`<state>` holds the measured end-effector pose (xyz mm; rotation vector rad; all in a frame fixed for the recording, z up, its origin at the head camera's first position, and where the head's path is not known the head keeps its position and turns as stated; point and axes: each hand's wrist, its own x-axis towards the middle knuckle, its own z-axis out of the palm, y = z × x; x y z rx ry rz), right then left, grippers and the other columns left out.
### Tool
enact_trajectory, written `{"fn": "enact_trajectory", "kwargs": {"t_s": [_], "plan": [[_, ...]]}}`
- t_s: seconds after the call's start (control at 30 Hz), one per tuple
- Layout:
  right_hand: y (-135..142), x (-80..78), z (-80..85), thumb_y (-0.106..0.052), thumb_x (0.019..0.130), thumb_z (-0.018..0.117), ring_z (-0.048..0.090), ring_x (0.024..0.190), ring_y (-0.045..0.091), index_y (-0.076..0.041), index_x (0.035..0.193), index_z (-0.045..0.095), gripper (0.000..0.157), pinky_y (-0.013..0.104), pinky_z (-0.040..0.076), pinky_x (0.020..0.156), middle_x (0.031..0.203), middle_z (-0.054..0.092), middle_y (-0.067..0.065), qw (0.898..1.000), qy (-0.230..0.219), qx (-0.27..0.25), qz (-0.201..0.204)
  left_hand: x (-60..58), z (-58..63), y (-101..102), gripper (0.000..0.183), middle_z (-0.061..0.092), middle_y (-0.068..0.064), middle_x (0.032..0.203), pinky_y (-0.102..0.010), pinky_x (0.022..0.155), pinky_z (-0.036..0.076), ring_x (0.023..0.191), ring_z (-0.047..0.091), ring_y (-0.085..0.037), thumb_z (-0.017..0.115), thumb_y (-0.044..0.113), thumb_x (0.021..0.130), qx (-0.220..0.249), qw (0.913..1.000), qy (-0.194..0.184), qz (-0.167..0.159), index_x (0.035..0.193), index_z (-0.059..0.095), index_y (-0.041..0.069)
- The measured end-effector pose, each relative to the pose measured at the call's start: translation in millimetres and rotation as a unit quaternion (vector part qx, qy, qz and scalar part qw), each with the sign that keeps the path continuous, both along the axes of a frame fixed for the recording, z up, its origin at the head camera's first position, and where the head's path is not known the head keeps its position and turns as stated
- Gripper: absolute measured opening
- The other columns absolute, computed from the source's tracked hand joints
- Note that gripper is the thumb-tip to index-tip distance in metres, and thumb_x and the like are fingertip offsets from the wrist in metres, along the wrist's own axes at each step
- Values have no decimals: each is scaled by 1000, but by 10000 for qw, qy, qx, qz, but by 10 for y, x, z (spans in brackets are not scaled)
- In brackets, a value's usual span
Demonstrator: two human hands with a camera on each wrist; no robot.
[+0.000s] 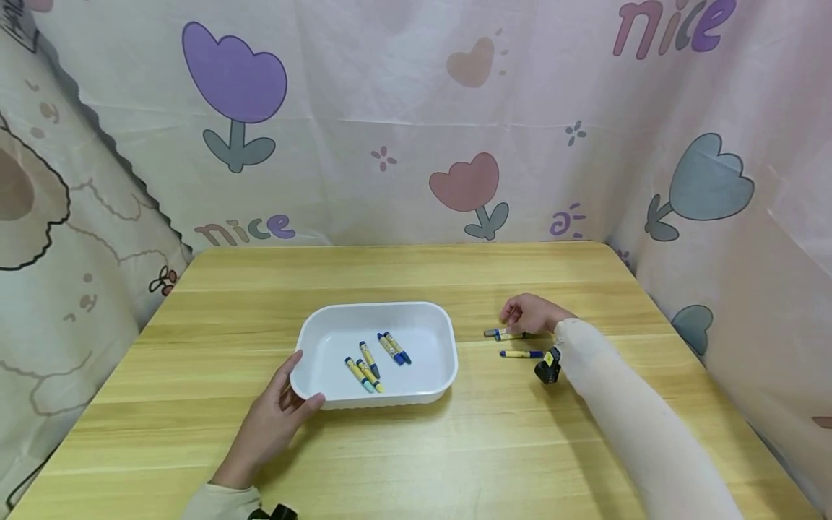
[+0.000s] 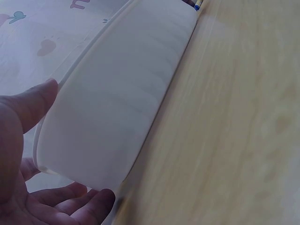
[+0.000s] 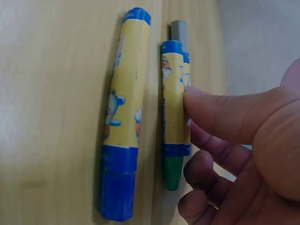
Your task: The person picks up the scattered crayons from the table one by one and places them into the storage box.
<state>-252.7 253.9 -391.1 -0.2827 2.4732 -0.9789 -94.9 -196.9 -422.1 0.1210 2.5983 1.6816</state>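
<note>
My left hand (image 1: 269, 426) grips the near left corner of a white plastic tray (image 1: 383, 399), its thumb at the rim and fingers along the outer wall. Several yellow-wrapped crayons (image 1: 391, 349) lie inside the tray. To the tray's right, my right hand (image 1: 534, 313) is low over the table with curled fingers. In the right wrist view its thumb and fingers pinch a grey crayon (image 3: 179, 32), partly hidden behind a green crayon (image 3: 172, 103) lying against it. A blue crayon (image 3: 124, 93) lies apart, alongside these two.
The wood-grain table (image 1: 403, 462) carries the tray and crayons. A printed curtain (image 1: 364, 195) hangs along the table's back and both sides. A small black wrist camera (image 1: 549, 367) sits beneath the right sleeve, close to the blue crayon's end.
</note>
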Motion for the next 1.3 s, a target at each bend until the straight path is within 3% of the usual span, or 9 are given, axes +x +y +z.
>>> {"fn": "enact_trajectory", "kwargs": {"t_s": [0.17, 0.4, 0.63, 0.87, 1.1, 1.3], "plan": [[-4, -5, -9, 6, 90, 61, 53, 78, 19, 3, 102, 62, 12, 28, 49, 69, 88, 59, 9, 9997, 39, 256, 50, -1, 9, -2, 86, 22, -24, 155, -32, 98, 46, 132, 40, -36, 69, 23, 92, -2, 10000, 33, -30, 156, 14, 8], [25, -23, 16, -2, 97, 53, 54, 83, 20, 4, 108, 65, 17, 31, 48, 75, 99, 62, 11, 9970, 317, 711, 2, -1, 4, 4, 86, 22, -24, 155, -23, 95, 46, 132, 41, -35, 70, 22, 92, 10, 10000, -31, -22, 156, 14, 8], [54, -50, 10, 4, 98, 45, 50, 70, 17, 9, 117, 58, 23, 24, 45, 59, 89, 59, 13, 9979, -221, -280, -538, -5, 4, 5, 86, 21, -23, 156, -25, 96, 46, 132, 40, -36, 70, 23, 92, 5, 10000, 4, -8, 156, 15, 9], [40, -56, 28, 4, 100, 41, 51, 65, 17, 7, 129, 46, 29, 24, 46, 56, 87, 59, 15, 9912, -605, -1014, -594, -7, 3, 5, 85, 21, -22, 156, -24, 96, 46, 132, 40, -34, 70, 25, 92, 2, 10000, -32, 32, 156, 15, 10], [-36, -49, 19, 3, 100, 39, 54, 67, 18, 4, 140, 34, 40, 27, 53, 61, 92, 53, 16, 9791, -1044, -1575, -758, 0, 17, 4, 86, 21, -23, 156, -23, 95, 46, 132, 41, -35, 70, 22, 92, 36, 10000, -36, -5, 156, 14, 9], [-103, -40, 14, 3, 96, 41, 50, 63, 16, -2, 147, 26, 54, 29, 56, 66, 74, 45, 5, 9626, -1372, -2075, -1073, 1, 14, 2, 86, 21, -24, 156, -23, 95, 46, 132, 40, -36, 69, 22, 92, 59, 10000, -17, -18, 156, 14, 9]]}}
